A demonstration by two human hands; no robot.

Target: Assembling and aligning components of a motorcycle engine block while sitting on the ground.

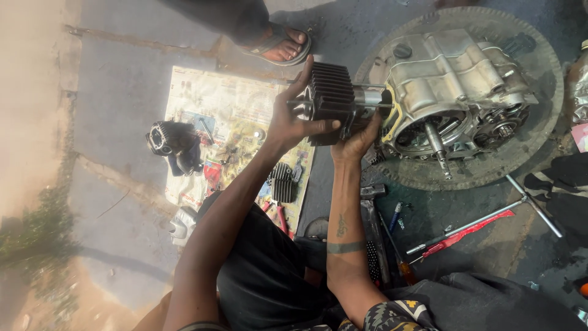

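A black finned engine cylinder (331,98) sits on the studs of a silver motorcycle engine crankcase (456,79), with a bit of piston and sleeve (367,97) showing between them. My left hand (291,119) grips the cylinder's outer end, fingers wrapped over the fins. My right hand (358,141) holds the cylinder's underside next to the crankcase. The crankcase rests on a round toothed metal disc (539,129) on the ground.
A newspaper sheet (208,104) on the concrete carries a cylinder head (168,140) and small parts. A cross wrench (520,205), a red strip (471,232), a hammer (373,214) and screwdrivers lie near my knees. Another person's sandalled foot (282,43) stands at the top.
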